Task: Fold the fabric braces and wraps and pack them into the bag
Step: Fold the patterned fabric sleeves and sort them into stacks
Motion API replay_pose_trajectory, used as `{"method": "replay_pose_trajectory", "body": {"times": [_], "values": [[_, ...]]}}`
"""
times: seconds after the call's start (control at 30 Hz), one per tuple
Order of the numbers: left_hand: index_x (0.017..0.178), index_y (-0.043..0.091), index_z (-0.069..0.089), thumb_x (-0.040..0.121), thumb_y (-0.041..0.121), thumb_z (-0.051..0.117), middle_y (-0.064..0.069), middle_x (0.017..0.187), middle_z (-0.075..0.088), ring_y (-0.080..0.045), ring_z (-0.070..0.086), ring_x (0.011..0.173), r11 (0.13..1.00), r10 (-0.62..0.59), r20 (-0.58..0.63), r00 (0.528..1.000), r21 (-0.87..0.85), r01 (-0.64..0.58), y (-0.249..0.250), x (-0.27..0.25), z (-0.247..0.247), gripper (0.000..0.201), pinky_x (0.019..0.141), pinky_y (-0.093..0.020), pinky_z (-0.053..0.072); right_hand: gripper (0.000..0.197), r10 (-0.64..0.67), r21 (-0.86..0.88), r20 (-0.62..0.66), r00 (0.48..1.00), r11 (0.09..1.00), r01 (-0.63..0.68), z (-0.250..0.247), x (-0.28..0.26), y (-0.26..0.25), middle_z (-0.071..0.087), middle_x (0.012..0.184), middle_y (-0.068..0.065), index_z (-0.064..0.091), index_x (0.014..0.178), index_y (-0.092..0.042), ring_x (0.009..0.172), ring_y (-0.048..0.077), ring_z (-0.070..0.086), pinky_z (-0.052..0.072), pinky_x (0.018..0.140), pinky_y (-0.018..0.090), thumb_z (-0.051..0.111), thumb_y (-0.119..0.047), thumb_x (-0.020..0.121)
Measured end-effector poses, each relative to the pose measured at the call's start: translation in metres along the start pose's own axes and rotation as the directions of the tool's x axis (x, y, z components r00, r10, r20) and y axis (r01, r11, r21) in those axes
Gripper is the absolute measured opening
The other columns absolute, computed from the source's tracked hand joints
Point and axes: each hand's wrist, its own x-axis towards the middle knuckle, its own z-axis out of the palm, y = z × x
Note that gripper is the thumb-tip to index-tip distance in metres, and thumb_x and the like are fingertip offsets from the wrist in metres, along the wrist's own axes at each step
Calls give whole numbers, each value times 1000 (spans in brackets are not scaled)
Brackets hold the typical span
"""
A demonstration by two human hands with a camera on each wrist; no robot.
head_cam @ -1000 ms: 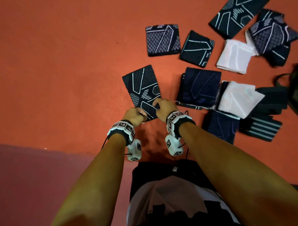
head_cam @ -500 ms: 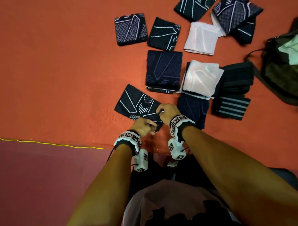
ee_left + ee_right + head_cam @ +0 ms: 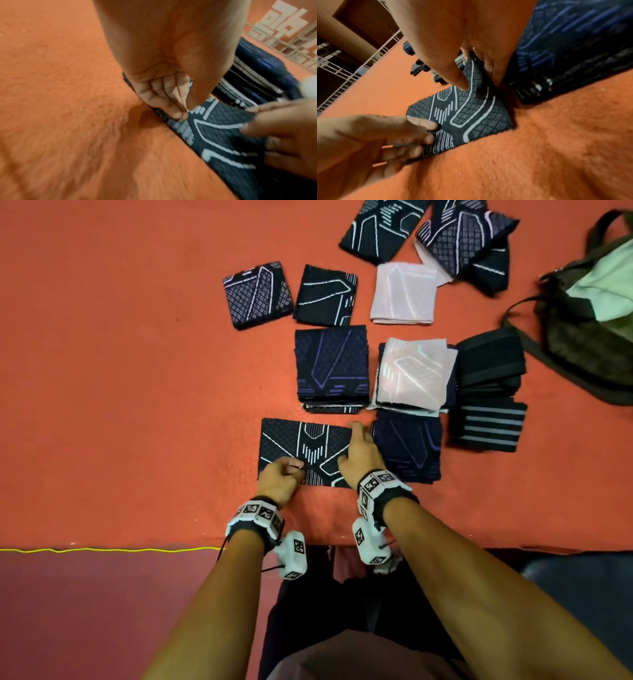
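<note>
Far right of both hands, olive bag gaping, pale fabric inside. Left hand pinching near edge of black patterned brace lying flat on orange carpet; right hand gripping its right end, thumb on top.

Brace: black, white line-and-grid pattern. Carpet: orange. Bag: olive. Wrap: black, grey stripes.
</note>
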Motion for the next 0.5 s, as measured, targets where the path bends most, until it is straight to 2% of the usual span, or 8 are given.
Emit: {"method": "replay_pose_trajectory", "body": {"times": [0.1, 0.17, 0.23, 0.3, 0.37, 0.43, 0.5], "values": [[95, 19, 62, 88, -1, 62, 2, 82, 61, -19, 59, 82, 999, 51, -99, 994, 20, -49, -3, 14, -17, 21, 78, -27, 49, 68, -94, -53, -159, 983, 995, 87, 19, -3, -2, 34, 143, 17, 41, 142, -15, 125, 37, 44, 44, 105, 46, 65, -4, 79], [102, 18, 62, 85, 1, 67, -6, 101, 61, -23, 62, 90, 997, 81, -152, 985, 8, -80, -4, 22, -23, 24, 91, -37, 53, 58, -221, -157, -282, 934, 971, 182, 30, -4, -8, 37, 143, 16, 54, 129, -14, 130, 35, 38, 37, 110, 49, 67, -8, 73], [116, 16, 61, 83, 7, 72, -10, 117, 49, -27, 57, 107, 996, 87, -219, 972, 52, -77, -8, 26, -22, 36, 106, -40, 45, 41, -329, -184, -339, 881, 942, 281, 36, -4, -17, 48, 133, 12, 63, 111, -14, 125, 32, 44, 38, 107, 50, 65, -7, 70], [128, 16, 56, 81, 16, 75, -10, 125, 41, -27, 42, 122, 987, 83, -302, 950, 156, -37, -8, 22, -20, 50, 112, -37, 34, 25, -381, -171, -293, 877, 923, 344, 38, -1, -26, 55, 116, 8, 66, 97, -12, 111, 30, 50, 44, 97, 48, 65, -4, 73], [134, 18, 51, 79, 22, 77, -11, 133, 40, -25, 34, 129, 983, 78, -365, 928, 186, -10, -9, 18, -20, 61, 111, -39, 30, 20, -363, -142, -158, 918, 929, 343, 42, 5, -32, 56, 112, 7, 65, 99, -11, 107, 28, 53, 47, 94, 42, 61, -5, 80], [136, 14, 47, 80, 19, 77, -11, 133, 44, -25, 41, 127, 993, 84, -364, 927, 112, -45, -15, 20, -23, 63, 110, -37, 34, 21, -243, -8, 5, 970, 970, 243, 46, 9, -36, 66, 108, 4, 65, 105, -14, 102, 25, 62, 51, 91, 34, 57, -7, 86], [134, 9, 49, 84, 15, 74, -7, 126, 57, -24, 56, 116, 998, 65, -312, 948, 11, -65, -20, 26, -29, 56, 104, -34, 44, 21, -94, 153, 86, 992, 985, 80, 55, 9, -35, 74, 99, 0, 65, 108, -17, 94, 21, 68, 51, 85, 25, 57, -10, 89]]}}
